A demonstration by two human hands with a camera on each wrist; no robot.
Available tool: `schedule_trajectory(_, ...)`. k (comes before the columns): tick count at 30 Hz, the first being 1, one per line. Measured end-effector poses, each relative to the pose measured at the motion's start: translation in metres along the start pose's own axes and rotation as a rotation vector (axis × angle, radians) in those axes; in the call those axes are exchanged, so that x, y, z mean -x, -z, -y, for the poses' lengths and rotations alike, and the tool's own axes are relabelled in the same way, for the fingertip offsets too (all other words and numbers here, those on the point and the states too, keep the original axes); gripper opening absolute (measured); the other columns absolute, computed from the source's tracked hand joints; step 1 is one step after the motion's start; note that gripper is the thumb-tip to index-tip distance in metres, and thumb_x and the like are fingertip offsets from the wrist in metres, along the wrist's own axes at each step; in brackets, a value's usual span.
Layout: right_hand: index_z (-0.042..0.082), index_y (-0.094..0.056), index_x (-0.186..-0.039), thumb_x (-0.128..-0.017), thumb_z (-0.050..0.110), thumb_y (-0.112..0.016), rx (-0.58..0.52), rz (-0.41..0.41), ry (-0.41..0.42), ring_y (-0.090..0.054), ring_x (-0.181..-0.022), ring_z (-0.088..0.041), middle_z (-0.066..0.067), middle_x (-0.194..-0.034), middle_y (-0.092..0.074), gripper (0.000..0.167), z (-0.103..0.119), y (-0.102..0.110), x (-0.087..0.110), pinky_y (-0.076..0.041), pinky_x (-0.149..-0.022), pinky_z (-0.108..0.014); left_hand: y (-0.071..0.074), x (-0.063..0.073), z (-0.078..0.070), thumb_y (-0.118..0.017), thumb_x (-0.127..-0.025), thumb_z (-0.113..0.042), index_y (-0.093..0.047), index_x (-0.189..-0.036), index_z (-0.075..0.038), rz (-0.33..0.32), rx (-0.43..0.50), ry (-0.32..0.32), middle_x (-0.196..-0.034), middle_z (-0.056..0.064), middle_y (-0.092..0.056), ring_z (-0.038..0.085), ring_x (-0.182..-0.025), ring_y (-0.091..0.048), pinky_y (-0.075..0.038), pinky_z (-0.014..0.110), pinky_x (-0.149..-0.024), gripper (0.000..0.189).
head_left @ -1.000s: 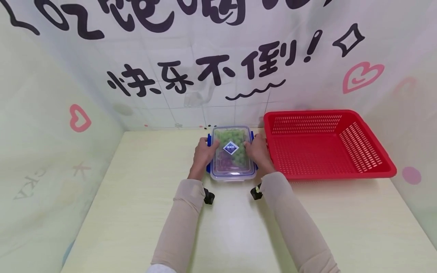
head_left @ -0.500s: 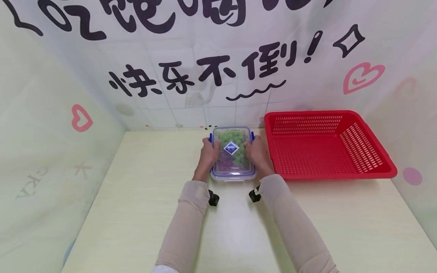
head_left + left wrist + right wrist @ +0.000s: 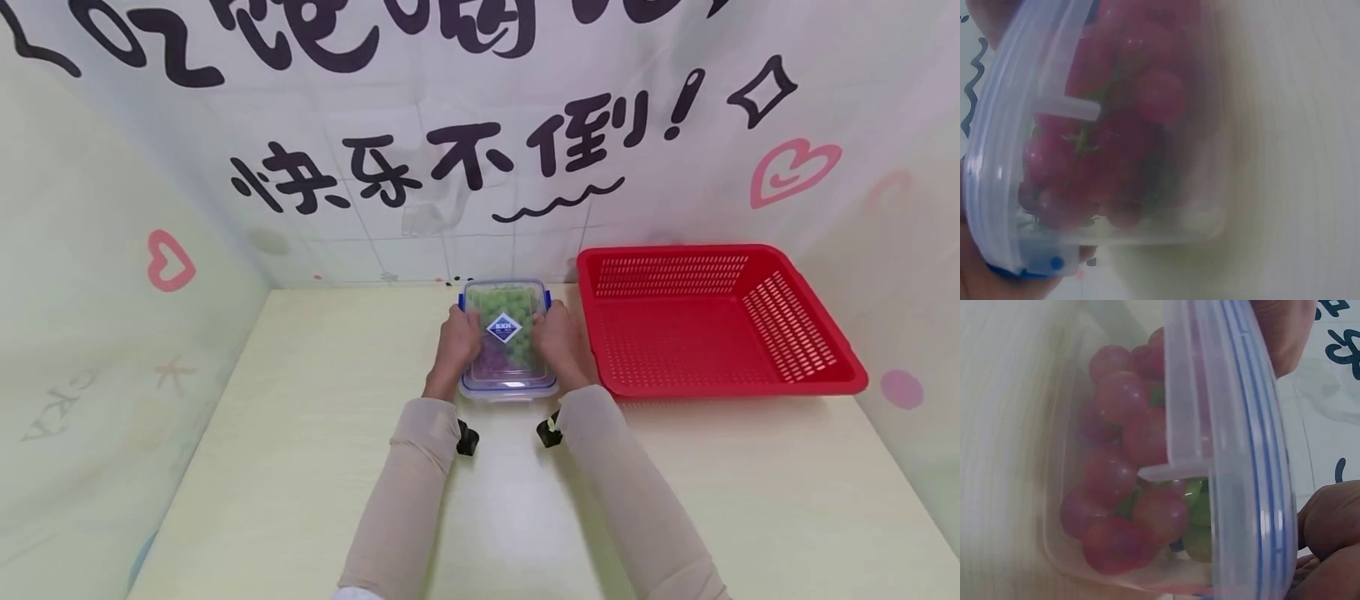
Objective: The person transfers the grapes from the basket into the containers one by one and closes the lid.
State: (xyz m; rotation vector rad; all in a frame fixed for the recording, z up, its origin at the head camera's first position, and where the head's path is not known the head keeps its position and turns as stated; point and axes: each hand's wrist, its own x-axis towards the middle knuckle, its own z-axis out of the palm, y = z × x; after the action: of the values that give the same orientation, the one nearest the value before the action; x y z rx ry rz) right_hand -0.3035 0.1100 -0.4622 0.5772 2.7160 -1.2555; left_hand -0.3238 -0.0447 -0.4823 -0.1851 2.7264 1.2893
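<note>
A clear plastic food container [image 3: 501, 375] with a blue-edged lid and a diamond-shaped label lies flat on the table. Green grapes [image 3: 521, 297] and red grapes [image 3: 1113, 475] show through its walls. My left hand [image 3: 455, 346] grips its left side, thumb on the lid. On the opposite side my right hand [image 3: 558, 340] holds it likewise, thumb also over the lid's edge. Blue side latches [image 3: 461, 302] peek out beyond the hands; most of each is covered, so their position cannot be told. In the left wrist view, a blue latch [image 3: 1029, 273] sits against the hand.
A red perforated plastic basket [image 3: 675, 333] stands just right of the right hand, near the back wall. The pale wooden table [image 3: 300, 467] meets a printed wall sheet [image 3: 420, 242] behind the container. Black camera mounts [image 3: 467, 439] hang at both wrists.
Both hands have closed in slightly on the container. The long blue strip along its left side and the blue piece at lower right are now covered. The container and basket stay put.
</note>
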Motion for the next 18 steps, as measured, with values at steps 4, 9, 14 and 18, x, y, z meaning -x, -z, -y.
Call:
schedule_trajectory(4,-0.004,-0.051,-0.128,-0.103,0.02,-0.048,0.008,-0.016,-0.004,-0.056,-0.099,-0.029,-0.018,-0.112,-0.059,0.035,0.009,0.001,0.004,-0.05,-0.089,-0.042,0.005,0.002,-0.002,-0.034,-0.108,-0.028,-0.028,-0.147,0.011,-0.012,-0.011,0.014,-0.138,0.037,-0.048,0.045,-0.127,-0.051,-0.043,0.05,-0.106,0.056)
schedule_trajectory(9,-0.004,-0.046,-0.135,-0.104,0.021,-0.047,0.007,0.023,-0.012,-0.057,-0.102,-0.029,-0.018,-0.116,-0.057,0.04,0.011,0.004,0.01,-0.051,-0.089,-0.041,0.008,0.004,0.0,-0.034,-0.107,-0.028,-0.03,-0.146,0.012,-0.001,0.022,-0.006,-0.135,0.038,-0.049,0.045,-0.124,-0.053,-0.044,0.05,-0.104,0.055)
schedule_trajectory(14,-0.001,-0.041,-0.141,-0.105,0.023,-0.046,0.028,0.068,-0.033,-0.058,-0.105,-0.029,-0.017,-0.119,-0.056,0.044,0.004,0.006,0.014,-0.052,-0.09,-0.04,0.006,0.008,0.003,-0.034,-0.107,-0.027,-0.023,-0.148,0.015,0.014,0.013,-0.043,-0.137,0.04,-0.047,0.047,-0.125,-0.052,-0.043,0.051,-0.105,0.06)
schedule_trajectory(18,-0.003,-0.042,-0.14,-0.105,0.023,-0.045,0.041,0.097,-0.014,-0.057,-0.105,-0.03,-0.018,-0.118,-0.056,0.043,0.006,0.011,0.013,-0.051,-0.09,-0.041,0.009,0.007,0.005,-0.036,-0.105,-0.027,-0.026,-0.149,0.012,-0.013,0.004,-0.093,-0.136,0.038,-0.048,0.048,-0.124,-0.052,-0.043,0.053,-0.104,0.059)
